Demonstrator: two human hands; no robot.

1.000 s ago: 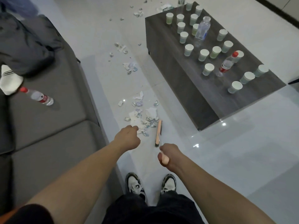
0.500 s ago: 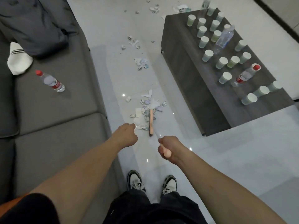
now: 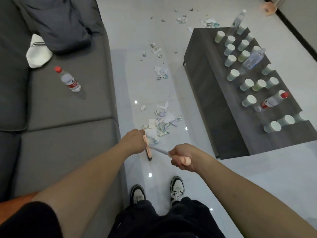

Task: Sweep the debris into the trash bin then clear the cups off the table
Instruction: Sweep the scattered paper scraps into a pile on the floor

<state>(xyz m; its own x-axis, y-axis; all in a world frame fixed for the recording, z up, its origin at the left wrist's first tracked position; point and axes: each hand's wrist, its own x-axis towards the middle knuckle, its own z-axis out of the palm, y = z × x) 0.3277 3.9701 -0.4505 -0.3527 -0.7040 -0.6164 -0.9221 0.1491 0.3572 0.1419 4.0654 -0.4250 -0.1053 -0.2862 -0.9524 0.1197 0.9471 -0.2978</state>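
Note:
My right hand [image 3: 181, 160] grips the pink top end of a small broom [image 3: 147, 148]. Its pale handle slants down to a pink head with dark bristles on the floor, at the near edge of a pile of torn paper debris [image 3: 161, 122]. My left hand [image 3: 134, 140] is curled in a fist just left of the broom head, and I see nothing in it. More scraps [image 3: 161, 73] trail away along the floor. Several paper cups [image 3: 248, 100] stand on the dark low table [image 3: 205, 83] at the right. No trash bin is in view.
A grey sofa [image 3: 68, 134] runs along the left with a water bottle [image 3: 68, 79], a white sock [image 3: 37, 52] and dark clothing on it. Plastic bottles [image 3: 272, 101] lie among the cups. A pink dustpan [image 3: 268, 7] sits far right. My shoes [image 3: 177, 188] stand on the tiles.
The broom head has swung left and toward me, from the right side of the pile to its near edge beside my left fist. The view has shifted left.

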